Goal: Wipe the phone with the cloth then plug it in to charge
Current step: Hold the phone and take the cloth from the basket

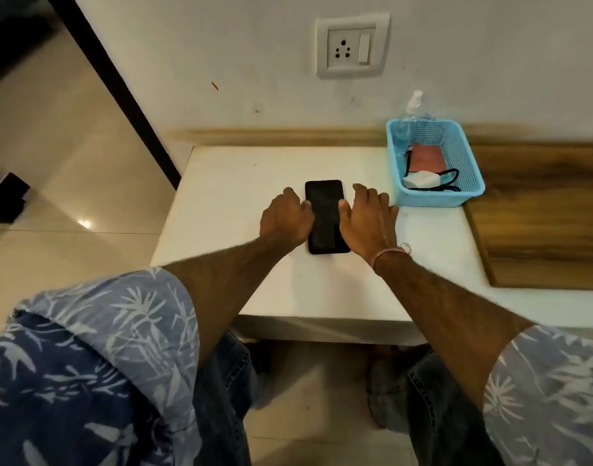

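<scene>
Head view: black phone [326, 216] lies flat mid-table [238, 183], left hand [285, 220] and right hand [365, 223] flanking its long edges, thumbs touching it, fingers relaxed, slightly apart; cloth [424, 159] in basket [432, 200], back-right corner.

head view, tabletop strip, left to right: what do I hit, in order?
left hand → phone → right hand → blue basket → wooden panel
</scene>
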`<state>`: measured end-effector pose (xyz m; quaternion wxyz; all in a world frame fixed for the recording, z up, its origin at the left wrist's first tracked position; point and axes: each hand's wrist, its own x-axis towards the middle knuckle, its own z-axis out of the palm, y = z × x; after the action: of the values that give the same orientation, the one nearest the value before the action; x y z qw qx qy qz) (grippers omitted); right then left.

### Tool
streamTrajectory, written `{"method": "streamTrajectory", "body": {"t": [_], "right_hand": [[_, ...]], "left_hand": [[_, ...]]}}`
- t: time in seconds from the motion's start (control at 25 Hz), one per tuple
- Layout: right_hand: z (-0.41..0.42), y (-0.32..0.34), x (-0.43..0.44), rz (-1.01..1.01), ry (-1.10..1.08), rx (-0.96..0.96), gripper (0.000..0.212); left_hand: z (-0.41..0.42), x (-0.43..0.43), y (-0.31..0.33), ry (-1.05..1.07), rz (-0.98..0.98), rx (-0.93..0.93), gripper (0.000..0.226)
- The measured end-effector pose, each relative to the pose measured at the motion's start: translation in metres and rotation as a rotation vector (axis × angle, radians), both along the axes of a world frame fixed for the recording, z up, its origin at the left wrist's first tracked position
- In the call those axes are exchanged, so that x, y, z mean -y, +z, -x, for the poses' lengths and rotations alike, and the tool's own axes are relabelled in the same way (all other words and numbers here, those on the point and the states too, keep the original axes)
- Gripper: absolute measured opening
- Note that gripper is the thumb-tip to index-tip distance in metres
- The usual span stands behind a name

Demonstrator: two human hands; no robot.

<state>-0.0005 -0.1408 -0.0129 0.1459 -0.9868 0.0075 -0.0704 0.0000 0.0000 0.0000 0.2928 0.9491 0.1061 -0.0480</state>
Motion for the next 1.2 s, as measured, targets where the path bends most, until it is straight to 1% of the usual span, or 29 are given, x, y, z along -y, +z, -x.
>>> {"method": "streamTrajectory", "body": {"t": [0.12,0.24,0.32,0.4,0.48,0.56,0.6,0.68,0.76,0.84,0.96,1.08,1.2], "right_hand": [[-0.008,-0.005,-0.008,-0.185,-0.138,-0.021,0.036],[-0.019,-0.009,-0.015,-0.436,-0.275,-0.132,0.028],[-0.028,-0.007,-0.015,-0.591,-0.373,-0.207,0.024],[-0.033,-0.009,-0.013,-0.664,-0.402,-0.249,0.024],[-0.033,-0.013,-0.012,-0.746,-0.394,-0.254,0.023],[-0.032,-0.016,-0.013,-0.913,-0.380,-0.264,0.020],[-0.032,-0.015,-0.014,-1.020,-0.392,-0.273,0.019],[-0.032,-0.006,-0.015,-1.268,-0.487,-0.308,0.025],[-0.030,0.003,-0.015,-1.460,-0.517,-0.339,0.026],[-0.025,0.013,-0.014,-1.552,-0.484,-0.341,0.026],[-0.017,0.031,-0.013,-1.661,-0.400,-0.311,0.028],[-0.013,0.048,-0.010,-1.717,-0.302,-0.279,0.027],[-0.009,0.061,-0.009,-1.728,-0.237,-0.274,0.027]], "left_hand": [[-0.006,0.009,-0.007,0.152,0.063,-0.005,0.028],[-0.009,0.017,-0.012,0.280,0.188,-0.025,0.016],[-0.012,0.014,-0.014,0.335,0.250,-0.020,0.017],[-0.015,0.010,-0.018,0.373,0.313,-0.019,0.021],[-0.014,0.007,-0.024,0.396,0.372,-0.005,0.026],[-0.012,0.008,-0.031,0.411,0.446,0.013,0.027],[-0.013,0.009,-0.033,0.433,0.518,0.020,0.025],[-0.015,0.012,-0.030,0.503,0.753,0.011,0.022],[-0.016,0.014,-0.019,0.538,0.949,-0.003,0.026],[-0.017,0.013,-0.006,0.532,1.054,0.011,0.028],[-0.013,0.014,0.010,0.519,1.173,0.053,0.026],[-0.009,0.014,0.024,0.492,1.289,0.063,0.027],[-0.005,0.012,0.038,0.421,1.333,0.112,0.023]]}}
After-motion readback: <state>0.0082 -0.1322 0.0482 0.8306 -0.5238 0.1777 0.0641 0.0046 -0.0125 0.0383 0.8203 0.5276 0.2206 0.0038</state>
